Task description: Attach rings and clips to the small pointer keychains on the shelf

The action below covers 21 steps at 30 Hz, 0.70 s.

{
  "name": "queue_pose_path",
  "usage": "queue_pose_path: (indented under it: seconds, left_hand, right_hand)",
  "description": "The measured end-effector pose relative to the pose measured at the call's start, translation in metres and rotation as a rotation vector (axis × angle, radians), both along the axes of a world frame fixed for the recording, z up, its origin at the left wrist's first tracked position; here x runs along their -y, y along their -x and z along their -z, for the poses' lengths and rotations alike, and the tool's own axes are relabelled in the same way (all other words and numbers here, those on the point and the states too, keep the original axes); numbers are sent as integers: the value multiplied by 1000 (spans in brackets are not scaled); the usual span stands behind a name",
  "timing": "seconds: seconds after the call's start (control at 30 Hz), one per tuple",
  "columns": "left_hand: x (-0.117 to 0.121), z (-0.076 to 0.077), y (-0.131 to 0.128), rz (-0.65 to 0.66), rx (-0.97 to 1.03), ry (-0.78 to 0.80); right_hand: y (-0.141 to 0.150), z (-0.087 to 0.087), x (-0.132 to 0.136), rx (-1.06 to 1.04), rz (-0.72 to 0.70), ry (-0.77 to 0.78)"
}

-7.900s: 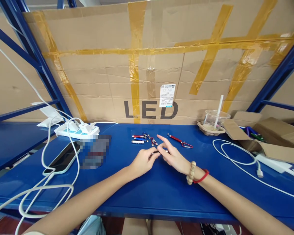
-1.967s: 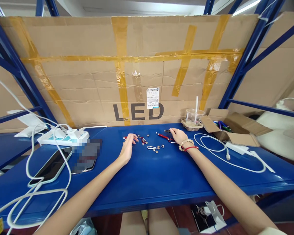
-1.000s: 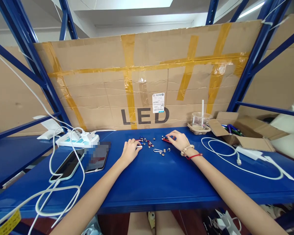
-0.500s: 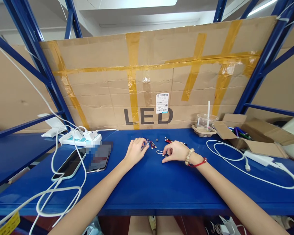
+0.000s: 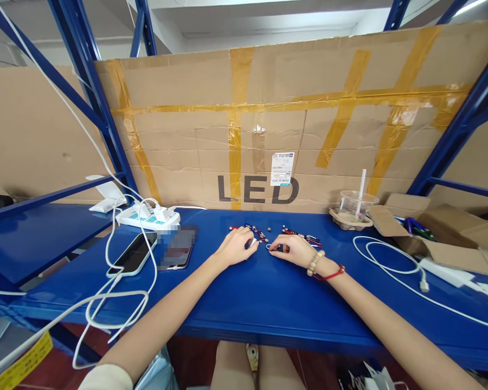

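My left hand rests low over the blue tabletop, fingers curled and thumb drawn in. Something small and shiny shows at its fingertips, too small to name. My right hand, with a beaded bracelet and a red cord at the wrist, pinches thumb against forefinger on a small whitish loop. Between and beyond the hands lie several tiny red, blue and silver pieces and a small round bit. Slim red and dark pieces lie just behind my right hand.
On the left, two phones lie among white cables before a power strip. At the right are a clear cup with straw, an open cardboard box and a coiled white cable. Taped cardboard stands behind.
The whole view has shifted, so things appear further right. My hands stay close together; the right fingers have closed nearer to the whitish loop. More small pieces show behind both hands.
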State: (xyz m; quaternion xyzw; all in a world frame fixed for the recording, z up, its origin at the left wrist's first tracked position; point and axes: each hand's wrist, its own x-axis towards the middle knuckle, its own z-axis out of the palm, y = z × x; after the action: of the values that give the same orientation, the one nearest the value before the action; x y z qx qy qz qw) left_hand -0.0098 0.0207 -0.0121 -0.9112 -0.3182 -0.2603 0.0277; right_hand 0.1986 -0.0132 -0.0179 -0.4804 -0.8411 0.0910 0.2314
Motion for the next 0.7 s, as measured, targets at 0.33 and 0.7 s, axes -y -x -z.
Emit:
queue_pose_path:
  seconds: [0.33,0.7]
  left_hand:
    - [6,1,0,132,-58,-46]
    - [1,3,0,163,-125,-17]
  right_hand:
    - [-1,5,-2,10,28,-21]
    - [-4,6,-3,61,-19,-84]
